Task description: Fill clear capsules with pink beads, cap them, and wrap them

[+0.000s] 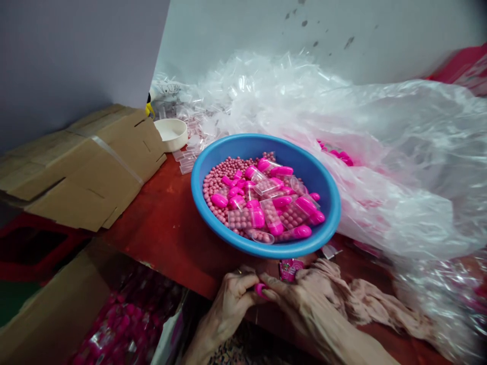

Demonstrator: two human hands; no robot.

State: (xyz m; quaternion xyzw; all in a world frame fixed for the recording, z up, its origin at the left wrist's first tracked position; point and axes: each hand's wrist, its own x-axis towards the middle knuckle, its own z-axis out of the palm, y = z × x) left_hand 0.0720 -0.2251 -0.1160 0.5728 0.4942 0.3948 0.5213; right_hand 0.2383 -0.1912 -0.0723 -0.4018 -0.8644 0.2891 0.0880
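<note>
A blue bowl (pixel 319 175) on the red table holds small pink beads (pixel 218 177) and several clear capsules with bright pink caps (pixel 258 218). In front of the bowl my left hand (pixel 230 299) and my right hand (pixel 294 291) meet at the table's near edge. Both pinch one pink-capped capsule (pixel 261 289) between their fingertips. A small pink printed packet (pixel 291 268) lies just behind my right hand.
Flattened cardboard boxes (pixel 83 162) lie at the left. A white round lid (pixel 173 133) and loose clear capsule halves (pixel 186 159) sit behind the bowl. A large clear plastic bag (pixel 399 162) fills the right. A carton of pink packets (pixel 129 319) stands below at the left.
</note>
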